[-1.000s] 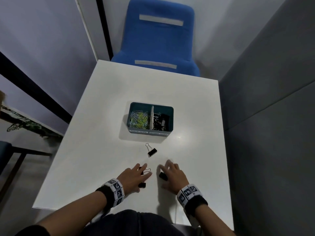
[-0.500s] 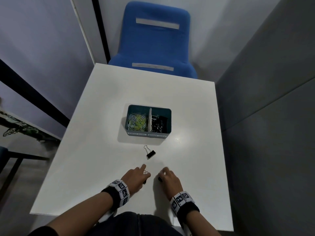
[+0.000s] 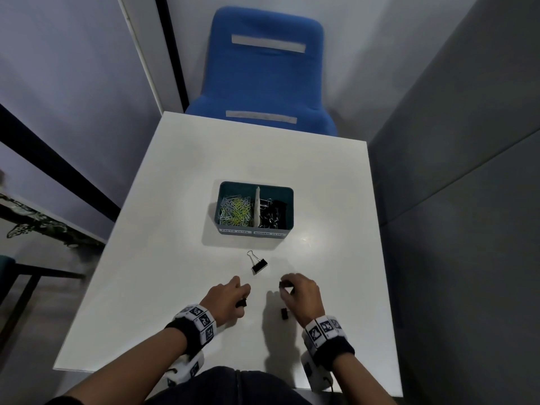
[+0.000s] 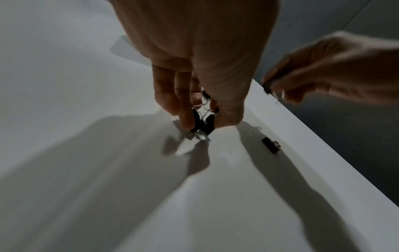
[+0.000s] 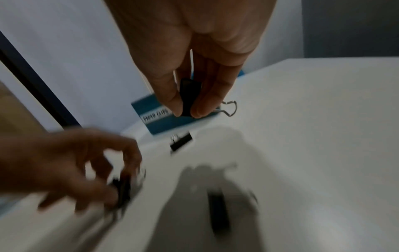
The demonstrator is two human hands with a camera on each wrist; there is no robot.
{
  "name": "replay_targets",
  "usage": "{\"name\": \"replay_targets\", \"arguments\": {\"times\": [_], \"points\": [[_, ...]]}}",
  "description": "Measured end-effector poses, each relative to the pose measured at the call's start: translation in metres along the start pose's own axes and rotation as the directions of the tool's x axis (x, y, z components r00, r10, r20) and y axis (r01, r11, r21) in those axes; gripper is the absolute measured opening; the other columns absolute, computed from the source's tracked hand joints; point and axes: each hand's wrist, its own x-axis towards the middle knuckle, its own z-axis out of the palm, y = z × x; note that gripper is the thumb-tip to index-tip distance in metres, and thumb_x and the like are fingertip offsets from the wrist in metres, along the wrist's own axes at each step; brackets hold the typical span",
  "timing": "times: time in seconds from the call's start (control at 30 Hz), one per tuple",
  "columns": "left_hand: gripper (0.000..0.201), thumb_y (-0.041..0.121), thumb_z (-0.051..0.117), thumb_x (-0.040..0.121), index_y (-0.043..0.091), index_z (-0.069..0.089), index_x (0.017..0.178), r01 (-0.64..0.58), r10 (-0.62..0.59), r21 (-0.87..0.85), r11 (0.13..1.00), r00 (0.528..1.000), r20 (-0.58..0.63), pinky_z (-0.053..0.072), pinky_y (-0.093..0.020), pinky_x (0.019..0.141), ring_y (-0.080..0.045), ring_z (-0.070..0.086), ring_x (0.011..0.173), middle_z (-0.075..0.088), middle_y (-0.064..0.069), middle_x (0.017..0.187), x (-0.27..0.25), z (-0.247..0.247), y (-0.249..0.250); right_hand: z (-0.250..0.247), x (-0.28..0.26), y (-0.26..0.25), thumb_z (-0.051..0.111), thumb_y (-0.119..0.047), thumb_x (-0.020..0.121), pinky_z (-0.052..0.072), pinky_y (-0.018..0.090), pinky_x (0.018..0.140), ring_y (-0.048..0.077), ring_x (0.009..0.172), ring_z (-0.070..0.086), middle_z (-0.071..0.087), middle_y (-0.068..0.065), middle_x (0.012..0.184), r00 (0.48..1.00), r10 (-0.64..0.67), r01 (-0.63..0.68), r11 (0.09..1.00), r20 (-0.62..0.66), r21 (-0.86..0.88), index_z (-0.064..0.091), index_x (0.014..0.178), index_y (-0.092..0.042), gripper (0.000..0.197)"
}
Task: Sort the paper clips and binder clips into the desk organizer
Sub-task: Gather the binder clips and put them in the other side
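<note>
Table: the white table (image 3: 187,200) carries everything; the work is at its near half, centre.
Desk organizer: the teal desk organizer (image 3: 287,211) stands mid-table, split by a pale divider (image 3: 257,206), with a label strip under each half on its near wall.
Done so far: the left compartment holds a heap of coloured paper clips (image 3: 235,210); the right compartment holds a pile of black binder clips (image 3: 273,213). No paper clip shows loose on the table, so that half of the sort looks finished.
Left to do: only binder clips are outside. One loose binder clip (image 3: 258,266) lies between the organizer and the hands, its wire handle pointing far-left. A second small clip (image 3: 284,314) lies on the table just under the right hand. By my judgement the task is close to its end.
Left hand: the left hand (image 3: 226,299) is low at the table, fingers curled down, pinching a cluster of black clips (image 4: 202,123) between fingertips and thumb; how many is hard to tell.
Right hand: the right hand (image 3: 301,293) is raised a little off the table, thumb and fingers clamped on one held binder clip (image 5: 190,97), its wire loop sticking out to the right.
Next, as a guess: both hands carry their loads to the right compartment, then fetch the two on the table.
</note>
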Motion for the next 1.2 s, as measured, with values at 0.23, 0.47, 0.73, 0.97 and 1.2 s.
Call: {"name": "replay_targets", "arguments": {"times": [0.23,0.47,0.73,0.97,1.2], "points": [[0.031,0.034,0.062,0.075,0.026,0.049,0.102,-0.008,0.009,-0.091,0.996,1.0,0.012,0.035,-0.031,0.064,-0.026,0.05,0.075,0.048,0.003,0.104,0.0,0.0,0.004,-0.085,0.069,-0.073,0.071,-0.017,0.082,0.056,0.024,0.077,0.008,0.077,0.065,0.068,-0.002,0.111,0.968,-0.105,0.148,0.973,-0.228,0.179,0.064,0.117,-0.018,0.036],[0.024,0.033,0.071,0.075,0.034,0.05,0.085,-0.104,0.025,-0.344,0.933,0.974,-0.226,0.044,-0.025,0.065,-0.011,0.055,0.079,0.051,0.013,0.094,0.013,-0.066,0.029,-0.081,0.066,-0.054,0.065,-0.023,0.086,0.053,0.031,0.073,0.012,0.069,0.062,0.065,0.0,0.108,0.955,0.017,0.032,0.987,-0.296,0.16,0.062,0.116,-0.019,0.03],[0.027,0.03,0.07,0.084,0.026,0.056,0.107,-0.195,0.008,-0.302,0.933,0.852,-0.524,0.05,-0.031,0.071,-0.011,0.056,0.086,0.056,0.003,0.099,0.073,-0.163,0.052,0.01,-0.018,0.014,0.055,-0.043,0.087,0.05,0.038,0.084,0.024,0.119,0.045,0.049,0.004,0.13,0.981,0.116,-0.078,0.968,0.154,-0.237,0.048,0.133,-0.026,0.049],[0.03,0.022,0.056,0.093,0.023,0.052,0.123,-0.179,0.179,0.029,0.983,0.938,-0.297,0.053,-0.029,0.076,-0.017,0.059,0.095,0.052,-0.002,0.125,0.071,-0.084,0.042,0.041,-0.048,0.034,0.069,-0.028,0.077,0.05,0.043,0.089,0.034,0.133,0.033,0.025,0.012,0.152,0.941,-0.016,0.162,0.899,0.338,-0.407,0.025,0.142,-0.031,0.078],[0.082,0.009,0.061,0.083,0.028,0.012,0.146,-0.187,0.176,0.333,0.924,0.982,0.063,0.043,-0.054,0.093,-0.043,0.012,0.141,0.002,-0.01,0.159,0.057,0.003,0.002,0.049,-0.062,0.035,0.076,-0.019,0.065,0.054,0.027,0.059,0.025,0.103,0.059,0.051,0.008,0.127,0.957,-0.136,0.239,0.873,0.258,-0.425,0.054,0.109,-0.024,0.05]]}}
